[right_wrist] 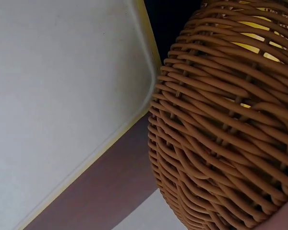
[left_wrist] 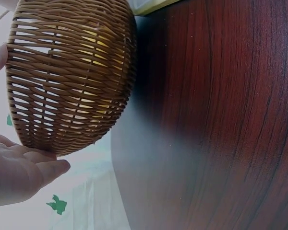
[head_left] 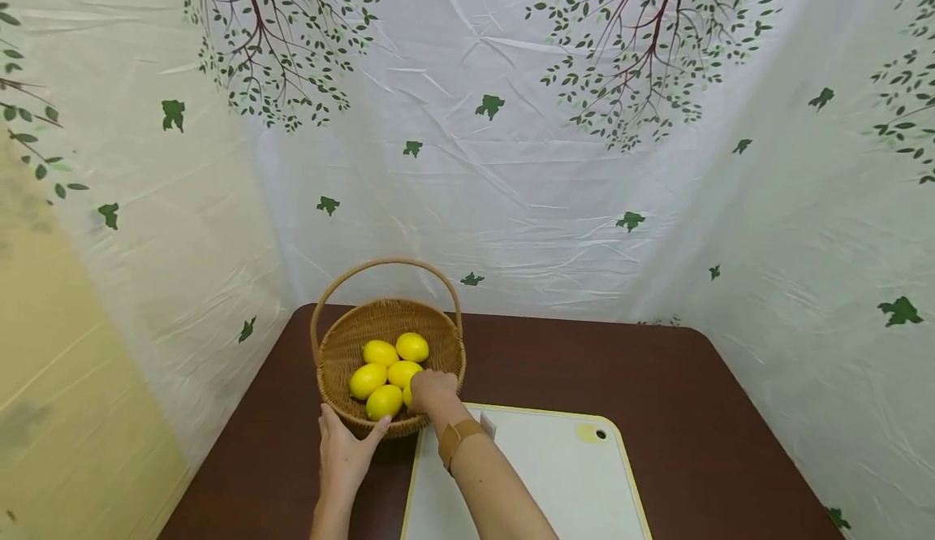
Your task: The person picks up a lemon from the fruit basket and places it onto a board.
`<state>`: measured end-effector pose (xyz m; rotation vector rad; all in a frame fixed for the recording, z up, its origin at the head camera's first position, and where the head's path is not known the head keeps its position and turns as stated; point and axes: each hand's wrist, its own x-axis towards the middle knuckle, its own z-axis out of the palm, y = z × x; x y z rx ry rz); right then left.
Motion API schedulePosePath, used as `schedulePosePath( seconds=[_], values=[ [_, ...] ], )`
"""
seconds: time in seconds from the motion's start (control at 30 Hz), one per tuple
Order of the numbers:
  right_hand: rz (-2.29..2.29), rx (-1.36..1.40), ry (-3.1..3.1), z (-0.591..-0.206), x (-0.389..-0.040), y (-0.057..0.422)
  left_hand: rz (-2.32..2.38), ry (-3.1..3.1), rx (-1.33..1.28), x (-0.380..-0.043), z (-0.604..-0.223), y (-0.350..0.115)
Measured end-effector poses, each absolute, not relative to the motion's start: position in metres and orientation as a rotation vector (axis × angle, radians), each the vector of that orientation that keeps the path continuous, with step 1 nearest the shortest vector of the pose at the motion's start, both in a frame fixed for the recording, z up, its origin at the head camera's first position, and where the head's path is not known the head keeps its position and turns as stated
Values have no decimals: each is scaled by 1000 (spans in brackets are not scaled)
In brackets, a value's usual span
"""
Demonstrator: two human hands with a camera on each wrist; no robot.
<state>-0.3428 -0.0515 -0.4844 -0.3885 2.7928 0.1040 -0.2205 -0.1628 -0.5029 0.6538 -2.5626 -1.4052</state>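
Observation:
A round wicker basket (head_left: pixel 339 361) with a tall arched handle stands on the table, several yellow lemons (head_left: pixel 384 402) inside it. At its near side my left hand (head_left: pixel 343 452) holds the basket, thumb and fingers spread apart along the wall; the left wrist view shows the fingers (left_wrist: pixel 36 165) against the weave. My right hand (head_left: pixel 436 390) reaches over the right rim into the basket, beside a lemon (head_left: pixel 407 395) that it partly covers. Its fingertips are hidden, so whether they grip that lemon does not show. The right wrist view has mostly the basket's woven outside (right_wrist: pixel 221 124).
A white cutting board (head_left: pixel 555 475) with a yellow edge lies right of the basket, under my right forearm. Both rest on a dark brown wooden table (head_left: pixel 701 418). White curtains (head_left: pixel 511 199) printed with leaves and branches hang around the back and sides.

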Motion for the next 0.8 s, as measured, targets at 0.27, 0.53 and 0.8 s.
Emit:
schedulePosePath(
  seconds=[0.27,0.53,0.8],
  values=[
    [60,-464,2819,-488,-343,-50,-1404,-2559,651,-220,-503,-163],
    [-27,-551,2911,-480,-344,-40,-1420,-2574,641,-221,-503,-160],
    [-197,-691,3080,-459,-336,-26,-1423,-2548,629,-221,-503,-162]
  ],
)
